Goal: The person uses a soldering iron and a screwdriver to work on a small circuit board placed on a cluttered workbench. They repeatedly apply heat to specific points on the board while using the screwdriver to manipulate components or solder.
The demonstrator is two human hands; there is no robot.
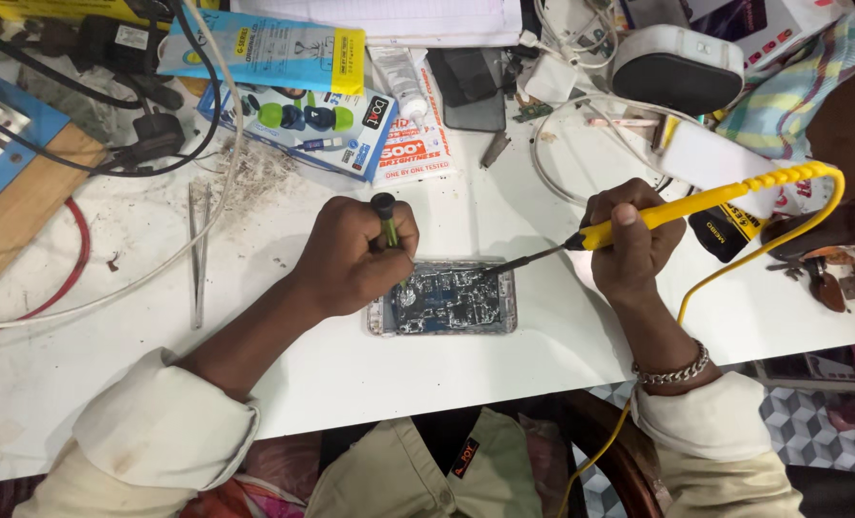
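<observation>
Bright, even overhead light; white worktop (504,364) near blown out, soft short shadows under both hands. Centre sharp. Wide-angle bending at edges, corners slightly soft. No motion blur.

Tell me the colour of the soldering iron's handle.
Yellow: the soldering iron in the right hand has a yellow handle and cord, seen clearly in the head view.

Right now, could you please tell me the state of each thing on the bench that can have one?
Phone: lying flat, back cover off, circuit board exposed.
Soldering iron: held in right hand, tip at the phone's top edge.
Green-shafted tool: gripped upright in left hand over the board.
Tweezers: lying unused on the table.
</observation>
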